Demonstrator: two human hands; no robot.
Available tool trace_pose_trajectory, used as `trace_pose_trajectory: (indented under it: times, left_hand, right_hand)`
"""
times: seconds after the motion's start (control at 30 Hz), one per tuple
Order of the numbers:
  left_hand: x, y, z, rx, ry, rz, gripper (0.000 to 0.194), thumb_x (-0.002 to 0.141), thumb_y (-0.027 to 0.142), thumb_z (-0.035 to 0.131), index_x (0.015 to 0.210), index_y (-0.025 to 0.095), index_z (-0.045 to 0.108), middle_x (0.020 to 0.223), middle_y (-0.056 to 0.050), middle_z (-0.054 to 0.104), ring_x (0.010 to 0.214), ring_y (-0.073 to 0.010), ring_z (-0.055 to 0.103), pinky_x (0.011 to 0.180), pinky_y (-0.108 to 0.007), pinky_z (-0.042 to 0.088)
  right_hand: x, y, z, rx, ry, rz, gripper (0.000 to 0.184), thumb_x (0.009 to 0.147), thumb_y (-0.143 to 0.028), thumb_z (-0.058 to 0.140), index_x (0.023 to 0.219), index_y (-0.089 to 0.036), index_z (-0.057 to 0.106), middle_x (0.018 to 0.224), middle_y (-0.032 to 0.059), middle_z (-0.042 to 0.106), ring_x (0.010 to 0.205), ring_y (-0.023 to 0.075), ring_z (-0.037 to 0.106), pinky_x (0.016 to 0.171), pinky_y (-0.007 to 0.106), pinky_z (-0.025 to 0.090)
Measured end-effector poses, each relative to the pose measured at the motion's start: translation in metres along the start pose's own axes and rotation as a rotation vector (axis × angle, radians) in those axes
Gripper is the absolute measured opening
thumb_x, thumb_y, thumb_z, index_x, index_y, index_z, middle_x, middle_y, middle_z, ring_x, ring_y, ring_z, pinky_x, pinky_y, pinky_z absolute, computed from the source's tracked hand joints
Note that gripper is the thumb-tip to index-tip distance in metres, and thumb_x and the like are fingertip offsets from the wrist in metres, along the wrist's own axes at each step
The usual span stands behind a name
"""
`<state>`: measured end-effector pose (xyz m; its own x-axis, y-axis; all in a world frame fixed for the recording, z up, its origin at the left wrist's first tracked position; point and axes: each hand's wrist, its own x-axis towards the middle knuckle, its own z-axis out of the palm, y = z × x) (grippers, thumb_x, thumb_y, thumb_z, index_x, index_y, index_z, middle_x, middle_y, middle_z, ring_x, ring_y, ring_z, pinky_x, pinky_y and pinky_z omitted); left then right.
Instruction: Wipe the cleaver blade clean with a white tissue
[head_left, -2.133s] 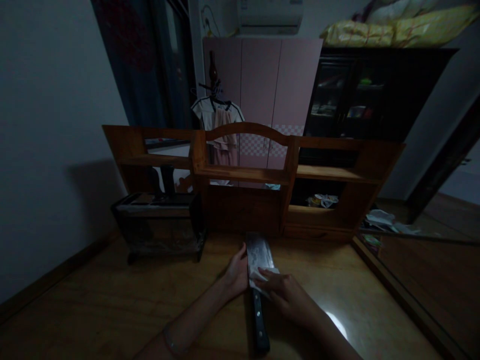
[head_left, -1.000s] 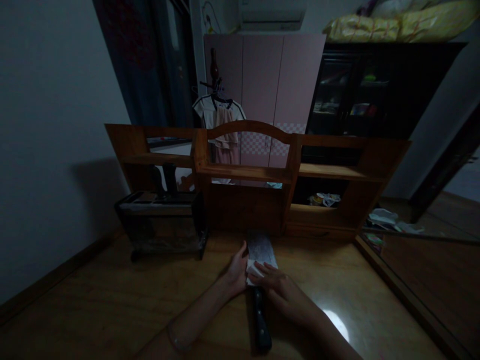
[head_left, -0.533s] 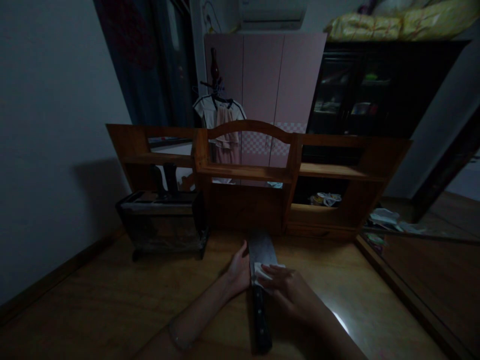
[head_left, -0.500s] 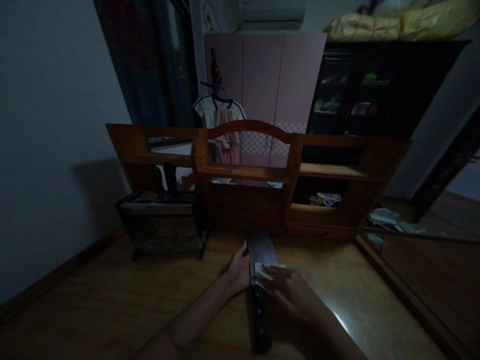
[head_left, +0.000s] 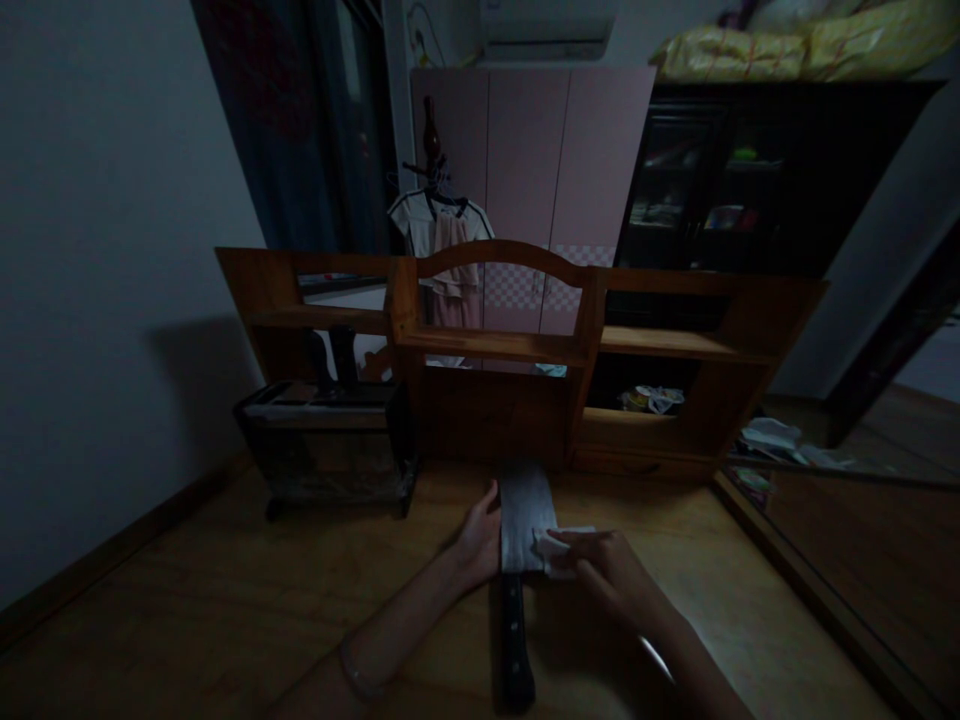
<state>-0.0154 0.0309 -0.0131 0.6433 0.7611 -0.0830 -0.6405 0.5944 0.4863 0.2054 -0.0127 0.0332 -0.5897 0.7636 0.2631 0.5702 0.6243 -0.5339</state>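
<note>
**Cleaver point(head_left: 523, 515) and white wipe point(head_left: 546, 553) at the middle of a wooden worktop point(head_left: 225, 600)**

In a dim room, a pale wall point(head_left: 112, 200) borders the worktop's left edge. Near the back left corner stands a dark knife block point(head_left: 319, 455), with two black handles point(head_left: 344, 355) rising from its top. Behind it, a brown wooden shelf unit point(head_left: 491, 410) runs along the back edge, its middle section arched.

From the near edge, the person's left forearm, with a thin bracelet point(head_left: 358, 675) on it, reaches toward the middle. The left hand point(head_left: 478, 545) touches the left side of the cleaver's blade, thumb stretched up toward the back edge. Its other fingers are mostly hidden, so how far they are closed cannot be told.

The cleaver lies lengthwise, its broad grey blade toward the back edge and its black riveted handle toward the near edge. Whether the blade rests flat or is slightly raised is unclear.

The white wipe touches the blade's right side, close to the handle, and sticks out past it. The right hand point(head_left: 611, 575) grips this wipe with fingers drawn together, index finger extended over it.

Farther right, small wrapped items point(head_left: 652, 400) sit in the shelf unit's lower compartment, near the worktop's back right corner.
</note>
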Motion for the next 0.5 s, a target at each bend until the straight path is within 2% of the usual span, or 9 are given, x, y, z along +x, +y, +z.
trace_pose_trajectory:
  times: [0.13, 0.33, 0.5]
  left_hand:
    - [-0.001, 0.001, 0.004, 0.04, 0.023, -0.018, 0.076, 0.088, 0.07, 0.034, 0.119, 0.006, 0.059, 0.106, -0.023, 0.068, 0.102, -0.035, 0.064, 0.095, -0.048, 0.041]
    - [-0.002, 0.001, 0.001, 0.103, -0.024, -0.037, 0.075, 0.089, 0.069, 0.033, 0.121, 0.006, 0.059, 0.107, -0.021, 0.068, 0.102, -0.033, 0.065, 0.094, -0.043, 0.043]
    - [0.002, 0.001, 0.0, 0.127, -0.065, -0.031, 0.074, 0.091, 0.068, 0.031, 0.125, 0.008, 0.058, 0.111, -0.019, 0.068, 0.106, -0.0324, 0.063, 0.101, -0.044, 0.038]
  right_hand:
    - [0.0, 0.002, 0.0, 0.032, 0.007, -0.039, 0.033, 0.088, -0.026, 0.045, 0.095, -0.023, 0.077, 0.122, 0.0073, 0.067, 0.117, 0.0287, 0.061, 0.095, 0.042, 0.048]
    - [0.001, 0.011, 0.001, 0.031, 0.049, -0.05, 0.032, 0.091, -0.029, 0.045, 0.103, -0.025, 0.075, 0.13, 0.0058, 0.062, 0.127, 0.0282, 0.052, 0.107, 0.049, 0.039]
    - [0.006, 0.017, 0.006, -0.031, 0.106, -0.034, 0.038, 0.096, -0.029, 0.04, 0.128, -0.027, 0.061, 0.147, 0.0037, 0.044, 0.139, 0.0253, 0.035, 0.115, 0.052, 0.027]
